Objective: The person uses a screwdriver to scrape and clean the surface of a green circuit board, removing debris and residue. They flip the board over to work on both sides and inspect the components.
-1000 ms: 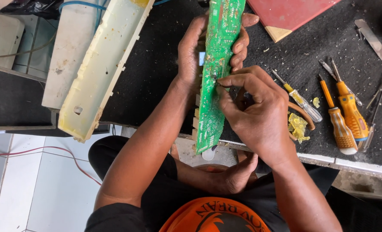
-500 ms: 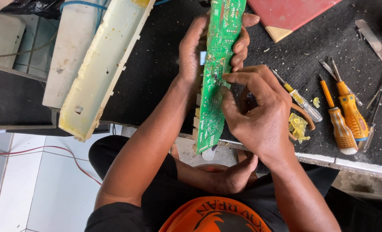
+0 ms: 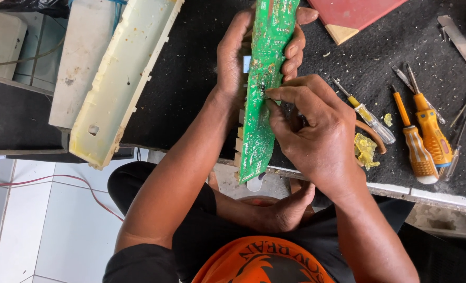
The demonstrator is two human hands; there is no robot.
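A long green circuit board [image 3: 262, 120] stands upright on its edge over a black mat [image 3: 191, 78]. My left hand [image 3: 238, 52] wraps around its upper part from behind, fingers curled over the right edge. My right hand [image 3: 311, 131] presses thumb and fingertips against the middle of the board's solder side, pinching at a dark spot there. Whether the right hand holds a small tool is hidden by the fingers.
Two orange-handled screwdrivers [image 3: 424, 141] and a clear-handled one [image 3: 372, 123] lie at the right, beside yellow crumbs [image 3: 366, 149]. A cream plastic housing [image 3: 123, 78] leans at the left. A red board [image 3: 359, 15] lies at the top. White tiled floor [image 3: 44, 225] shows below.
My right hand has shifted slightly up the board, and the fingertips now press closer to the board's surface. The left hand and board stay in place.
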